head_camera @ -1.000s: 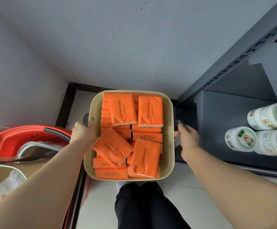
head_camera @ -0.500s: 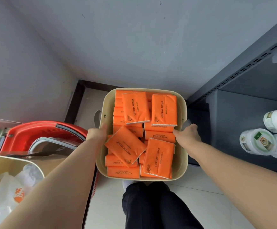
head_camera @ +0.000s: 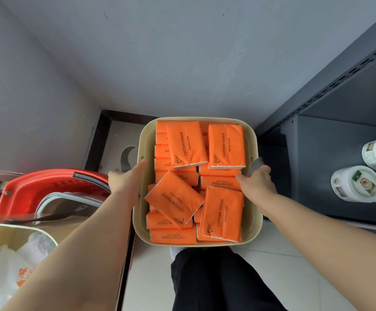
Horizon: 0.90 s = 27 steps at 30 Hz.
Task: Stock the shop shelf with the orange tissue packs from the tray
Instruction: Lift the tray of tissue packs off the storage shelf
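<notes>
A beige tray [head_camera: 253, 212] sits in the middle of the view above my legs, filled with several orange tissue packs [head_camera: 223, 213] marked COTTON TISSUE, some flat and some on edge. My left hand [head_camera: 126, 182] lies at the tray's left rim with straight fingers, its thumb touching the rim beside the grey handle [head_camera: 126, 157]. My right hand [head_camera: 257, 184] grips the tray's right rim at the other grey handle, thumb inside over the packs. The dark grey shop shelf [head_camera: 330, 140] stands at the right.
White labelled jars [head_camera: 355, 185] lie on the shelf's lower board at the right. A red shopping basket [head_camera: 47, 187] and a beige bin with a white plastic bag [head_camera: 9, 272] stand at the left. Grey walls meet ahead. My dark trouser legs [head_camera: 216, 281] are below the tray.
The tray has shifted right in view, closer to the shelf. My left hand has let go of the left handle and straightened its fingers. My right hand keeps its grip.
</notes>
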Tool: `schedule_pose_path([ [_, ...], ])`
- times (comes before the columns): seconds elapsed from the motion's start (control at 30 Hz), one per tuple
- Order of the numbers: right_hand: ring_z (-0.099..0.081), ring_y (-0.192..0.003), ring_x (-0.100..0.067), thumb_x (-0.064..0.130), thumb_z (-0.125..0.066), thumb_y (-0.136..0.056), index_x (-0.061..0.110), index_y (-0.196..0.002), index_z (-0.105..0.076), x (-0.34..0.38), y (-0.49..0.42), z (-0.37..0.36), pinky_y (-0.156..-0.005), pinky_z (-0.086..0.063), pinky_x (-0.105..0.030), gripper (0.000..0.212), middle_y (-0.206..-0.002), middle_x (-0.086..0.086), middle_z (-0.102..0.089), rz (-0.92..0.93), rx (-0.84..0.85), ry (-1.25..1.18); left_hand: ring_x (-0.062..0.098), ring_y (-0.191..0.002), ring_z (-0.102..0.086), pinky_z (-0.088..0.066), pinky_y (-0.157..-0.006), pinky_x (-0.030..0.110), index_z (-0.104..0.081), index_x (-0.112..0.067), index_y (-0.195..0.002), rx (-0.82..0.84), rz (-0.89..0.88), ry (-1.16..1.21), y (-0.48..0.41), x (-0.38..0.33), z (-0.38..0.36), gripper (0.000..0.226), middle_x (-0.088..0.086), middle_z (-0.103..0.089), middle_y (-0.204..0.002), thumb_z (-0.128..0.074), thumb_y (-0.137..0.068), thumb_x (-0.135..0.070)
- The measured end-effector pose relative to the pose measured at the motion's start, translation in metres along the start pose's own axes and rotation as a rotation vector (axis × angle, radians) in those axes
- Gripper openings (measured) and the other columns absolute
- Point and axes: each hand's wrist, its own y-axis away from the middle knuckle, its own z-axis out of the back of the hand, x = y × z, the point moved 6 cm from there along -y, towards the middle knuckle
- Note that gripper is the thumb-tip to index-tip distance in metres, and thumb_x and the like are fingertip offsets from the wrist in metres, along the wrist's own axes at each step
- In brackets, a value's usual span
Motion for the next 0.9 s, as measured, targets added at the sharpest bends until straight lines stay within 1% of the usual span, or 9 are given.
schedule_pose_path([
  [0.13, -0.055, -0.086, -0.022, 0.035, -0.06, -0.091, 0.012, -0.114, -0.033, -0.006, 0.012, 0.008, -0.074, -0.047, -0.036, 0.042, -0.107, -0.009, -0.055, -0.034, 0.081, -0.176, 0.022, -0.079, -0.068, -0.057, -0.072, 0.036, -0.057, -0.013, -0.102, 0.053, -0.154, -0.038, 0.015, -0.015, 0.011, 0.041, 0.01, -0.067, -0.095, -0.079, -0.074, -0.032],
  [0.23, -0.052, -0.112, -0.024, 0.033, -0.063, -0.089, 0.012, -0.145, -0.023, -0.01, 0.012, 0.021, -0.093, -0.041, -0.04, 0.071, -0.132, -0.008, -0.051, -0.092, 0.143, -0.328, 0.018, -0.081, -0.066, -0.049, -0.074, 0.028, -0.05, -0.012, -0.129, 0.18, -0.171, -0.167, 0.023, -0.02, 0.015, 0.064, 0.011, -0.067, -0.1, -0.078, -0.075, -0.032],
  [0.3, -0.051, -0.106, -0.016, 0.03, -0.062, -0.091, 0.013, -0.149, -0.021, -0.014, 0.007, 0.031, -0.1, -0.036, -0.038, 0.073, -0.12, -0.003, -0.057, -0.103, 0.203, -0.374, 0.016, -0.08, -0.063, -0.043, -0.073, 0.024, -0.041, -0.012, -0.139, 0.251, -0.187, -0.296, 0.027, -0.025, 0.014, 0.074, 0.009, -0.066, -0.097, -0.077, -0.077, -0.03],
  [0.43, -0.056, -0.102, -0.021, 0.028, -0.065, -0.088, 0.012, -0.137, -0.042, -0.027, -0.004, 0.035, -0.107, -0.035, -0.044, 0.057, -0.088, -0.008, -0.068, -0.158, 0.267, -0.414, 0.019, -0.078, -0.061, -0.04, -0.065, 0.022, -0.06, -0.017, -0.094, 0.247, -0.22, -0.352, 0.031, -0.039, 0.01, 0.02, 0.002, -0.063, -0.083, -0.073, -0.081, -0.024],
  [0.53, -0.058, -0.09, -0.024, 0.023, -0.065, -0.089, 0.007, -0.094, -0.059, -0.031, -0.008, 0.03, -0.102, -0.041, -0.044, 0.017, -0.075, -0.007, -0.062, -0.212, 0.326, -0.434, 0.021, -0.071, -0.063, -0.047, -0.059, 0.027, -0.063, -0.006, -0.091, 0.246, -0.176, -0.413, 0.028, -0.04, 0.002, 0.026, 0.011, -0.067, -0.084, -0.075, -0.079, -0.027],
  [0.6, -0.058, -0.08, -0.019, 0.028, -0.066, -0.088, 0.014, -0.102, -0.051, -0.028, -0.011, 0.03, -0.103, -0.041, -0.044, 0.025, -0.074, -0.004, -0.061, -0.17, 0.357, -0.419, 0.023, -0.072, -0.063, -0.051, -0.063, 0.031, -0.063, -0.004, -0.092, 0.222, -0.169, -0.426, 0.03, -0.042, -0.001, 0.031, 0.013, -0.067, -0.086, -0.076, -0.077, -0.028],
  [0.67, -0.057, -0.084, -0.012, 0.036, -0.066, -0.087, 0.022, -0.118, -0.043, -0.022, -0.007, 0.031, -0.103, -0.038, -0.037, 0.041, -0.087, 0.0, -0.061, -0.083, 0.391, -0.388, 0.021, -0.069, -0.06, -0.051, -0.064, 0.032, -0.062, -0.006, -0.089, 0.198, -0.18, -0.394, 0.036, -0.043, -0.004, 0.029, 0.012, -0.065, -0.083, -0.077, -0.076, -0.027],
  [0.77, -0.051, -0.119, -0.019, 0.048, -0.065, -0.085, 0.023, -0.145, -0.027, -0.021, 0.012, 0.038, -0.101, -0.036, -0.04, 0.076, -0.131, -0.003, -0.052, -0.01, 0.402, -0.325, 0.018, -0.064, -0.055, -0.047, -0.062, 0.031, -0.06, -0.007, -0.088, 0.181, -0.204, -0.33, 0.059, -0.044, 0.001, 0.028, 0.008, -0.061, -0.077, -0.077, -0.076, -0.025],
  [0.9, -0.038, -0.134, -0.022, 0.049, -0.065, -0.084, 0.026, -0.15, -0.018, -0.026, 0.038, 0.062, -0.108, -0.033, -0.044, 0.084, -0.15, 0.001, -0.036, 0.055, 0.421, -0.32, 0.016, -0.063, -0.055, -0.046, -0.059, 0.028, -0.062, -0.006, -0.092, 0.149, -0.219, -0.293, 0.092, -0.047, 0.017, 0.029, 0.007, -0.061, -0.075, -0.077, -0.077, -0.026],
])
